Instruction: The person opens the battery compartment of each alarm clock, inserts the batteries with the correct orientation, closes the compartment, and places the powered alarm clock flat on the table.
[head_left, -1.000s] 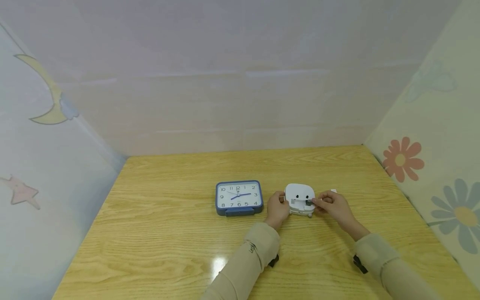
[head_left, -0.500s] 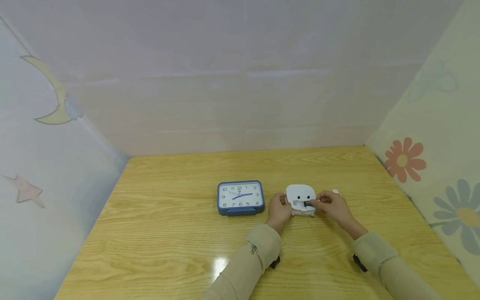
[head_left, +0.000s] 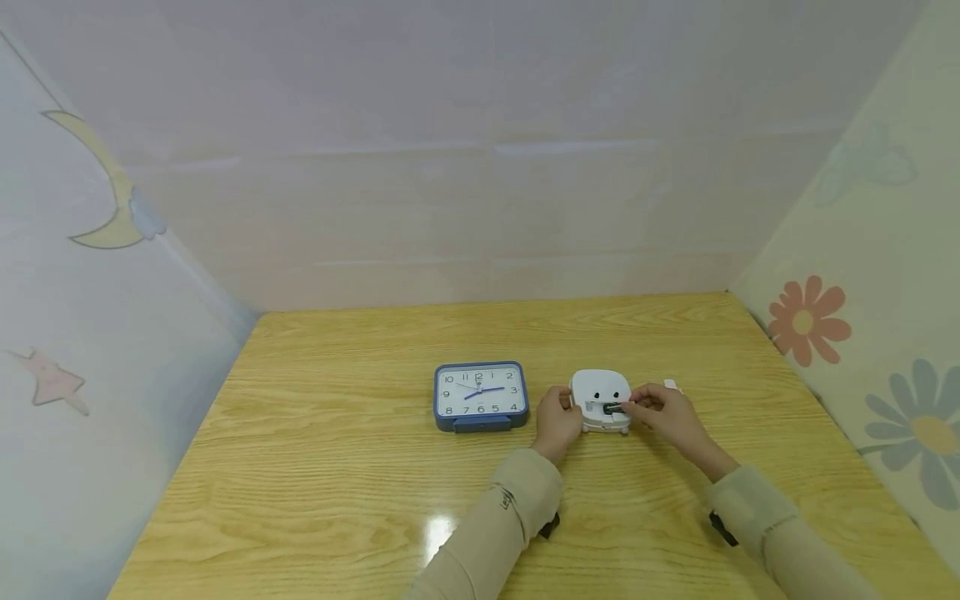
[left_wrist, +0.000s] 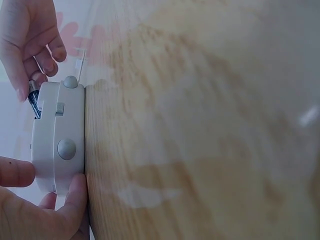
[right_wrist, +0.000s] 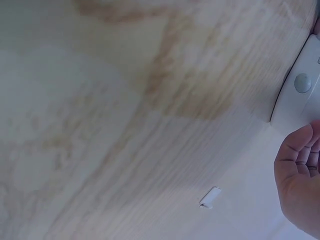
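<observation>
A small white alarm clock [head_left: 597, 383] lies back up on the table, two black knobs and an uncovered battery compartment showing. My left hand [head_left: 558, 423] grips its left side, thumb and fingers around the edge in the left wrist view. At the compartment, my right hand [head_left: 670, 415] pinches one end of a dark battery [head_left: 612, 408]. The left wrist view shows the battery [left_wrist: 34, 100] tilted, its far end down in the slot. Only part of the right hand [right_wrist: 302, 175] and a corner of the clock show in the right wrist view.
A blue desk clock [head_left: 481, 397] lies face up left of the left hand. Behind the right hand is a small white battery cover [head_left: 671, 384], seen also on the wooden table [head_left: 337, 483] in the right wrist view. Walls enclose the back and sides.
The battery has shifted slightly left and lower in the compartment, still pinched by the right hand. The left hand keeps its grip on the white clock. The head view has shifted a little.
</observation>
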